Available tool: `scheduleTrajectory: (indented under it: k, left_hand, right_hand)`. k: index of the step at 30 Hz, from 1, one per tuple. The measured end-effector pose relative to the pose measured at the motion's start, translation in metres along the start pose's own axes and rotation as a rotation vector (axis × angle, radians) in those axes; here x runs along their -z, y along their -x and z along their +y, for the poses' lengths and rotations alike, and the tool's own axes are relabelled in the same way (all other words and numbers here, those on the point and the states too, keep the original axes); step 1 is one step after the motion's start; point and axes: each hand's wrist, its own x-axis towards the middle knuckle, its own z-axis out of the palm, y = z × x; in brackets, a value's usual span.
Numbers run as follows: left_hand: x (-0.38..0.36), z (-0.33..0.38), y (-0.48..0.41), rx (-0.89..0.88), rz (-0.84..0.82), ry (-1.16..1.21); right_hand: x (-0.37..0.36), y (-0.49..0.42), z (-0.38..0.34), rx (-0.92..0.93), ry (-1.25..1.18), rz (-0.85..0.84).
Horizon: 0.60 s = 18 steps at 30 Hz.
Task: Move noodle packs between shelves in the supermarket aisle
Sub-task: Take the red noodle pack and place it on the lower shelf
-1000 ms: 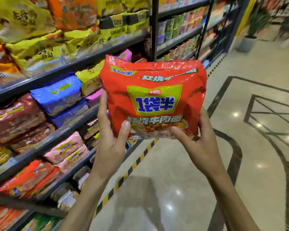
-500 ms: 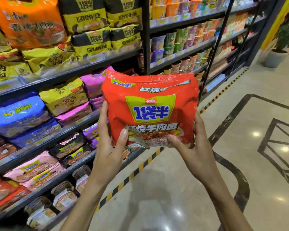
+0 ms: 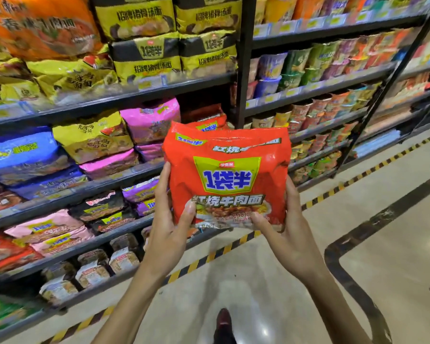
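Observation:
A large red noodle pack point(image 3: 227, 155) with a yellow-green label and blue characters is held upright in front of me, over the aisle floor. My left hand point(image 3: 168, 227) grips its lower left edge, thumb on the front. My right hand point(image 3: 287, 234) grips its lower right corner. Just behind the pack's top, another red pack point(image 3: 206, 120) lies on the dark shelf point(image 3: 124, 175) beside pink packs point(image 3: 150, 119). Yellow and black packs point(image 3: 147, 53) fill the shelf above.
Dark shelving with blue, yellow, pink and orange packs runs along the left. A black upright post point(image 3: 243, 58) separates it from shelves of cup noodles point(image 3: 308, 68) on the right. A yellow-black striped line point(image 3: 209, 256) marks the floor edge. My shoe point(image 3: 224, 321) shows below.
My view has swung left toward the shelves and closer to them. The red pack stays in both hands and now sits lower, in front of the pink and red packs' shelf.

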Motion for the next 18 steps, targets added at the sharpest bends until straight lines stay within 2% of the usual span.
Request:
scheduleTrajectory:
  k: [8, 14, 18]
  left_hand:
    - [-0.042, -0.063, -0.089, 0.054, 0.06, 0.045]
    - [-0.066, -0.102, -0.173, -0.014, 0.079, -0.033]
    - [-0.071, -0.122, -0.213, 0.003, 0.091, -0.071]
  right_hand:
    - [0.016, -0.113, 0.057, 0.0, 0.057, -0.103]
    - [0.023, -0.206, 0.097, 0.042, 0.103, -0.163]
    - [0.022, -0.255, 0.121, 0.077, 0.093, -0.153]
